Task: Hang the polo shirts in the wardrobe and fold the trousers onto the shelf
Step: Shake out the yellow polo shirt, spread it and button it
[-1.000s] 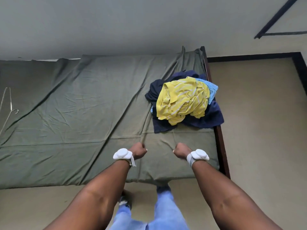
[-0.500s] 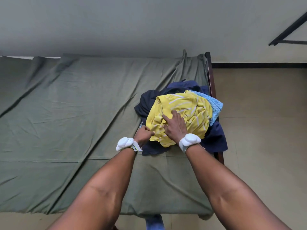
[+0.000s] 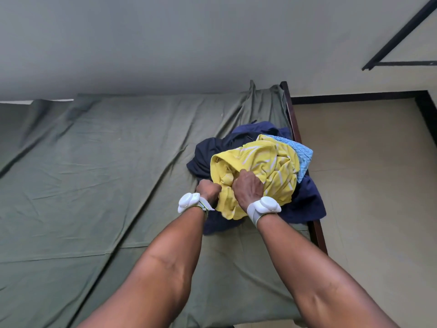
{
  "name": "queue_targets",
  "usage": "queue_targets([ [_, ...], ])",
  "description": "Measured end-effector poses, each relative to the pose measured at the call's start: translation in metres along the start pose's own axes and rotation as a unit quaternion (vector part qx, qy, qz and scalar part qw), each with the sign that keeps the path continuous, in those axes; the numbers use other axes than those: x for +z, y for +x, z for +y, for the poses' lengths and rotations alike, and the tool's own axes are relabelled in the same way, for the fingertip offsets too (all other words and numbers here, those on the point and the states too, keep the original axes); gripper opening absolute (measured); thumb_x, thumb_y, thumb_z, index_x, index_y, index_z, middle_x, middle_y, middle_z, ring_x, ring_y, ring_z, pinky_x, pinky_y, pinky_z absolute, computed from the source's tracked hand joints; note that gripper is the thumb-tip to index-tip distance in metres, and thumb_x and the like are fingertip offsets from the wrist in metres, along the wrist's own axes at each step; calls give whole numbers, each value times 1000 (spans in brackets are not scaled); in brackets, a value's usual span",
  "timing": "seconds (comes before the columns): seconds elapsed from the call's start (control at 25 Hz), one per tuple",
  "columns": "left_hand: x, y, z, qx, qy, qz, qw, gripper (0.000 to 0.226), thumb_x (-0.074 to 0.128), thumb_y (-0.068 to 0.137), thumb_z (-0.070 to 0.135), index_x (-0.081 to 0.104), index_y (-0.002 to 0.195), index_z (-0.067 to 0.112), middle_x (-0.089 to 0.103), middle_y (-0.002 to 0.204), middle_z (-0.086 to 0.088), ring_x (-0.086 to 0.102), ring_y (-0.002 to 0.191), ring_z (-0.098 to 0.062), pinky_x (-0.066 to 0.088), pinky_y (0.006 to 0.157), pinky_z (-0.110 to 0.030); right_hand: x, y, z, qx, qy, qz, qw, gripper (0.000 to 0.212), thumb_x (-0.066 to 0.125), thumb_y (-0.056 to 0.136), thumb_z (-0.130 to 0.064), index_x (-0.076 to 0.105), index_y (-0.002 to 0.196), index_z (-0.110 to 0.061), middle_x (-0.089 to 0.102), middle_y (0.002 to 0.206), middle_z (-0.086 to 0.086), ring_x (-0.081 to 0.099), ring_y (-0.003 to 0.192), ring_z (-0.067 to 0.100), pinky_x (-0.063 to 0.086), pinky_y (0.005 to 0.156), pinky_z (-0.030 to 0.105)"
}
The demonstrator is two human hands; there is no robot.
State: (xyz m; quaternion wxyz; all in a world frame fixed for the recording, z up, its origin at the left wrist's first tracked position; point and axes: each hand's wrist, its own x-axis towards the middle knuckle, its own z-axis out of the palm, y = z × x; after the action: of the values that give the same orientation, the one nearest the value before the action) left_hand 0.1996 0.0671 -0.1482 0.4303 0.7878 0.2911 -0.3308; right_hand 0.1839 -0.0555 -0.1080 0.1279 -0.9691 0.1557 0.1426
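I have both hands, left hand [image 3: 209, 189] and right hand [image 3: 248, 188], clenched on the yellow shirt [image 3: 272, 166] (crumpled); lifting could drag the navy garment [image 3: 305, 202] off the bed [image 3: 106, 174].

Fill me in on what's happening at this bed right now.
A person is leaning over a bed covered in a green sheet. Both hands grip a crumpled yellow striped shirt on top of a small clothes pile: the left hand at its near edge, the right hand bunching the middle. Dark navy clothing and a light blue garment lie underneath. Nothing is hung or folded yet.
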Motion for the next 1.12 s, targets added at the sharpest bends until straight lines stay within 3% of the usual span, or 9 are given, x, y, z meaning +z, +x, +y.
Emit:
queue_targets([
  [0.12,-30,-48,1,31,91,96,991,13,57,76,12,64,82,3,60,78,-10,59,76,-35,42,64,-31,-32,-38,-5,109,22,16,994,43,51,89,-11,39,129,-4,67,97,13,66,90,36,47,68,36],
  [0.28,-131,-88,-26,38,85,217,972,24,55,81,9,65,99,-2,67,106,-24,63,99,-43,50,81,-40,-69,-93,-24,155,-59,-50,985,18,53,91,-17,67,102,-11,70,106,8,67,96,28,46,70,30],
  [0.4,-231,-126,-57,145,71,267,950,22,46,87,9,63,98,0,66,104,-27,62,96,-46,47,75,-42,-87,-157,-80,229,84,-6,970,29,52,89,-24,70,103,-7,68,113,15,63,103,35,46,79,33],
  [0.56,-343,-190,-79,243,-15,287,927,29,40,94,14,62,112,10,67,106,-23,61,97,-43,39,71,-37,-120,-224,-176,194,201,86,956,40,47,85,-28,68,107,-2,64,117,22,59,105,40,45,84,37],
  [0.68,-435,-231,-78,301,-100,300,900,26,43,97,16,61,112,5,61,114,-23,55,107,-40,39,84,-38,-163,-255,-253,114,326,96,933,34,49,90,-28,70,100,-3,66,107,20,61,101,38,47,83,40],
  [0.76,-487,-252,-74,342,-100,293,887,28,46,98,18,62,102,-4,58,112,-28,52,108,-40,36,91,-39,-192,-268,-292,101,478,89,868,25,61,72,-31,71,73,-8,67,80,12,64,82,33,50,73,45],
  [0.84,-525,-273,-74,361,-133,267,884,42,47,100,28,64,90,-9,61,98,-31,57,95,-37,39,78,-39,-205,-282,-316,85,603,84,789,18,65,57,-31,66,55,-13,59,62,1,56,64,24,45,60,41],
  [1.0,-576,-313,-95,367,-196,178,892,58,46,98,51,41,52,15,38,50,-2,34,56,-20,25,56,-35,-216,-312,-357,-8,661,9,750,11,67,65,-24,71,58,-17,58,61,-2,52,60,19,42,59,35],
  [1.12,-601,-325,-116,385,-222,132,886,50,46,88,67,45,64,23,44,63,3,37,64,-16,33,60,-33,-221,-331,-376,-65,716,-85,690,5,66,77,-21,67,74,-17,58,68,2,56,60,21,48,59,32],
])
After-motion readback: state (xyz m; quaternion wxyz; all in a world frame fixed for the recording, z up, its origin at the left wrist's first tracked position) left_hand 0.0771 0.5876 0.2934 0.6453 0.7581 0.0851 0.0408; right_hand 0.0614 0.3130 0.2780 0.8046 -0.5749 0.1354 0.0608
